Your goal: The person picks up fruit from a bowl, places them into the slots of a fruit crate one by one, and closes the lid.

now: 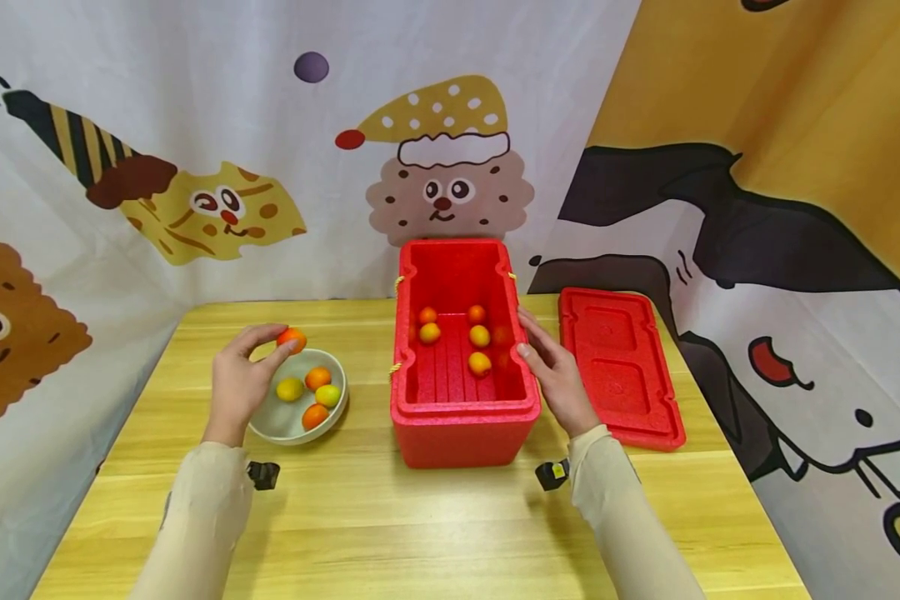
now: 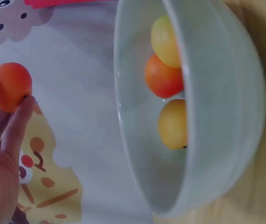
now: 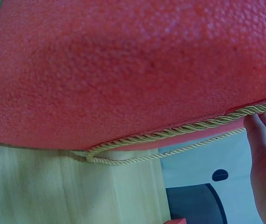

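My left hand (image 1: pixel 243 379) pinches a small orange (image 1: pixel 292 340) between thumb and fingers, above the far side of a pale grey-green bowl (image 1: pixel 273 427). The left wrist view shows the orange (image 2: pixel 12 87) at the fingertips, clear of the bowl (image 2: pixel 226 112). Two yellow fruits (image 1: pixel 290 388) and two orange ones (image 1: pixel 316 416) lie in the bowl. A red foam box (image 1: pixel 457 437) stands open in the middle, with several small orange and yellow fruits (image 1: pixel 479 364) on its floor. My right hand (image 1: pixel 558 379) rests its fairly straight fingers on the box's right rim.
A red lid (image 1: pixel 618 367) lies flat on the wooden table (image 1: pixel 390 533), right of the box. A gold twisted cord (image 3: pixel 179 130) runs along the box's side. Behind the table hangs a cartoon-printed curtain (image 1: pixel 270 83).
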A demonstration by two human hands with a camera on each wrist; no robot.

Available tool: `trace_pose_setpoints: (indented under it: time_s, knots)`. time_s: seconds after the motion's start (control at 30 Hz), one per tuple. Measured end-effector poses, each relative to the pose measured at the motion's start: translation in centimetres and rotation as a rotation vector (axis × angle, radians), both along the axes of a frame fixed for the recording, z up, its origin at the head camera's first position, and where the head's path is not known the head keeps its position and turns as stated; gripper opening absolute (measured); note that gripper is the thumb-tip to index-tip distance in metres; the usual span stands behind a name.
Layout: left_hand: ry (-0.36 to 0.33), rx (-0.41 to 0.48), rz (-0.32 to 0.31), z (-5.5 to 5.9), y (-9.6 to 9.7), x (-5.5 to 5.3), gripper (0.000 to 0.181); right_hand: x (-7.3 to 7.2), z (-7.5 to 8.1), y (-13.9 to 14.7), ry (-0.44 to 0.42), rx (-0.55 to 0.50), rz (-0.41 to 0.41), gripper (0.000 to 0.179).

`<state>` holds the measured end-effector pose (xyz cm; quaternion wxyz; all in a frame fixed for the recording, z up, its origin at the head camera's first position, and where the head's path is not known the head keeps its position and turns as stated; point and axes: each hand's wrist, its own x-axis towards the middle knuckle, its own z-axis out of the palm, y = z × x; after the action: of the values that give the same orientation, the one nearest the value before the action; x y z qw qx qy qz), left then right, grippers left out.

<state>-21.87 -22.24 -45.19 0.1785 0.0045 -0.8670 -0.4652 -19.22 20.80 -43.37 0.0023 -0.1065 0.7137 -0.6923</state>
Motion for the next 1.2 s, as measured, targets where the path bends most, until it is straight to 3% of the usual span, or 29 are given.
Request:
trace_pose_setpoints:
  time_s: [0.17, 0.33, 0.53, 0.67, 0.9, 1.2]
  knots:
    - [0.06, 0.039, -0.025, 0.6, 0.9, -0.4, 0.029, 0.0, -0.1, 0.0, 0.006, -0.001, -0.004, 0.053]
    - [0.058, 0.138, -0.064, 1.6, 1.5, -0.9, 0.031, -0.1, -0.1, -0.3, 0.018, -0.001, 0.001, 0.052]
    - [0.096, 0.229, -0.166, 4.6, 3.8, -1.3, 0.03, 0.1, -0.2, -0.2, 0.028, 0.007, -0.012, 0.052]
    - [0.149, 0.276, -0.198, 6.2, 5.5, -1.5, 0.029, 0.2, -0.3, -0.1, 0.025, 0.007, -0.012, 0.052]
    - [0.169, 0.388, -0.261, 7.4, 7.7, -2.5, 0.03, 0.2, -0.3, -0.1, 0.023, 0.01, -0.011, 0.053]
    - [0.167, 0.41, -0.324, 8.4, 9.9, -3.7, 0.03, 0.1, -0.2, -0.2, 0.034, 0.002, -0.008, 0.052]
